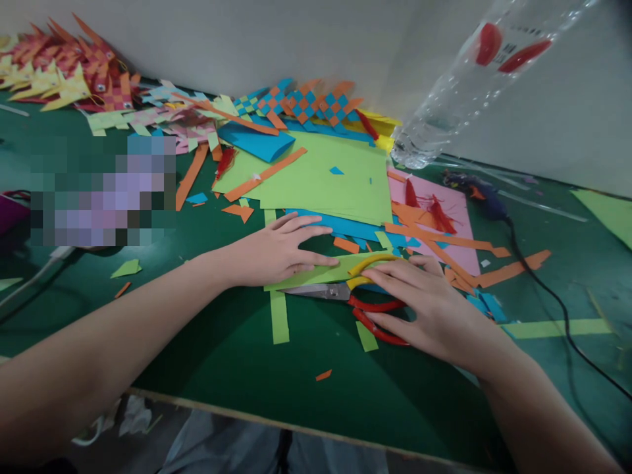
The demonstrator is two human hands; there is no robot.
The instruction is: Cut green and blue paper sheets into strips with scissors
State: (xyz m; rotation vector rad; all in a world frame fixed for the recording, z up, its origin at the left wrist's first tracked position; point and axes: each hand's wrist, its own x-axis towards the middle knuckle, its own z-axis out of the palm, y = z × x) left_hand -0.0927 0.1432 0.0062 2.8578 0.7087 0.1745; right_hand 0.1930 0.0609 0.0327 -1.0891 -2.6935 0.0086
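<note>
My left hand (276, 253) lies with fingers spread, its fingertips on a light green paper strip (320, 271) and close to blue paper (340, 225). The fingers of my right hand (424, 303) are on the handles of a pair of scissors (340, 291) with red and yellow grips. The scissors' blades are together and point left, low over the table beside the green strip. A short green paper piece (279, 319) sticks out below the blades, towards me. Large light green sheets (336, 178) lie behind both hands.
Woven paper fish (306, 105) line the wall, with more at the far left (74, 72). A clear plastic bottle (429, 125) leans at the back right. A glue gun (478, 194) trails a black cable (538, 283). Orange scraps and red tassels (439, 214) lie on pink paper (464, 237).
</note>
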